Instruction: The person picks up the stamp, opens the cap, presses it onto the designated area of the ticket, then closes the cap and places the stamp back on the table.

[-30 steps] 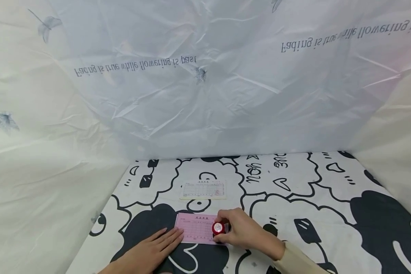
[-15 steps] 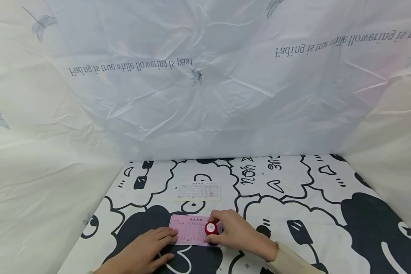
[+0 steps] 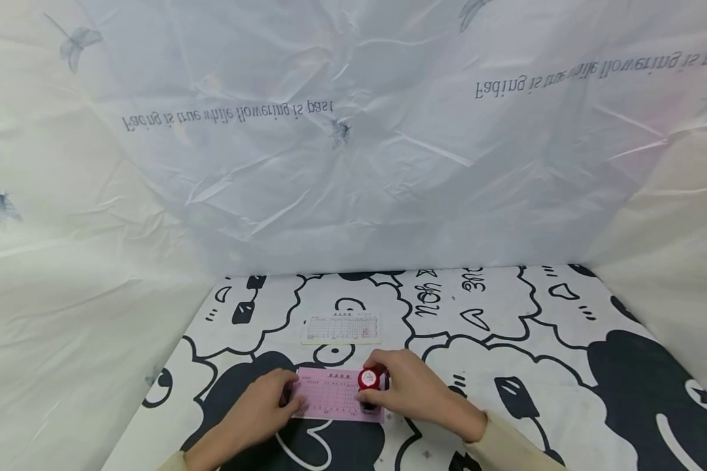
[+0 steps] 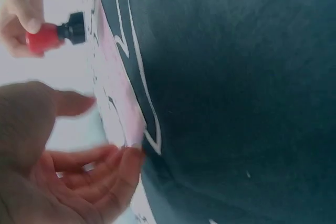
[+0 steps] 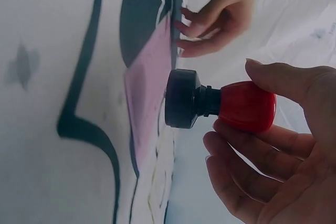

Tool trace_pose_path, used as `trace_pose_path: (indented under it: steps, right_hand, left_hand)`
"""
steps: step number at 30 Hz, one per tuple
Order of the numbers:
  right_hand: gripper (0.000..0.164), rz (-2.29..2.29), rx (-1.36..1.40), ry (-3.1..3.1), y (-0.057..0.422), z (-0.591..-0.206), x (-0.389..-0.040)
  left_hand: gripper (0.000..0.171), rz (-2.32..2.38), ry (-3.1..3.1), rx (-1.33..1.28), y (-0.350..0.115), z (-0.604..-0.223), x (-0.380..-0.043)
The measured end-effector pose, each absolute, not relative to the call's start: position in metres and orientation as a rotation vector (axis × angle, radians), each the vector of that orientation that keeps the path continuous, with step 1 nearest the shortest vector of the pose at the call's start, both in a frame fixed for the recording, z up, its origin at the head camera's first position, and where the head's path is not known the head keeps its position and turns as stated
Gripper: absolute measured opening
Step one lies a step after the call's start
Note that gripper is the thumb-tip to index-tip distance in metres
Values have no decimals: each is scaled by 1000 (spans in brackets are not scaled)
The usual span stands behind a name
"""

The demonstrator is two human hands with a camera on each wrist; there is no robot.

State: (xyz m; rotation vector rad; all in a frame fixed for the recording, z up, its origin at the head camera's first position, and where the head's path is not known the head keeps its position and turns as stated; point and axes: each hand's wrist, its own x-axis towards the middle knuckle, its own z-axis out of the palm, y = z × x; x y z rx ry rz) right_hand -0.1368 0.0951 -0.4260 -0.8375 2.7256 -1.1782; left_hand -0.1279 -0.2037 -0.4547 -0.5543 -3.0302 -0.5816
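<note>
A pink printed form (image 3: 330, 396) lies on the patterned cloth in front of the person. The right hand (image 3: 409, 386) pinches the red knob of a stamp (image 3: 368, 379), its black base over the form's right end. In the right wrist view the stamp (image 5: 247, 106) is held between thumb and fingers, its base close over the paper. The left hand (image 3: 262, 402) is at the form's left edge, thumb apart from the bent fingers. In the left wrist view its fingertips (image 4: 128, 156) meet the corner of the pink form (image 4: 123, 93).
Beyond the pink form lies a white printed form (image 3: 342, 327) with a red mark at its right end. Black and white cartoon cloth (image 3: 536, 392) covers the table. Pale plastic sheeting (image 3: 353, 196) closes off the back and sides.
The right hand has raised the stamp a little from the pink form. The left hand's flat fingers have lifted from the form and bent at its left edge.
</note>
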Motion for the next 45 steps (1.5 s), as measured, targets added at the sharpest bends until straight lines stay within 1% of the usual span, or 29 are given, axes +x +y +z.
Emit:
trace_pose_path:
  steps: [2, 4, 9, 16, 20, 26, 30, 32, 38, 45]
  right_hand:
    - [25, -1174, -819, 2748, 98, -423, -137]
    - [25, -1174, -802, 2754, 101, -422, -137]
    - [24, -1215, -802, 2745, 108, -424, -137]
    - [24, -1249, -800, 2745, 114, -425, -139]
    - [25, -1252, -784, 2749, 117, -424, -140]
    - [25, -1263, -779, 2747, 119, -422, -142]
    - [25, -1272, -779, 2741, 118, -421, -143]
    - [24, -1272, -775, 2738, 118, -421, -143]
    - [26, -1269, -779, 2727, 118, -422, -145]
    - [25, -1278, -812, 2715, 118, -421, -147]
  left_hand:
    - [33, -612, -3055, -414, -200, -456, -131]
    - [30, -593, -3070, -341, -197, -457, -133]
    - [29, -669, -3082, -238, -192, -465, -136]
    - [28, -959, -3076, -93, -194, -474, -147]
    - [34, -1040, -3064, -48, -195, -475, -150]
    - [26, -1064, -3063, -61, -195, -474, -154]
    - [37, -1107, -3030, -14, -196, -472, -155]
    - [39, -1135, -3019, 17, -197, -473, -157]
    - [22, -1256, -3031, 61, -202, -473, -162]
    - [12, -1362, -3032, 75, -207, -469, -162]
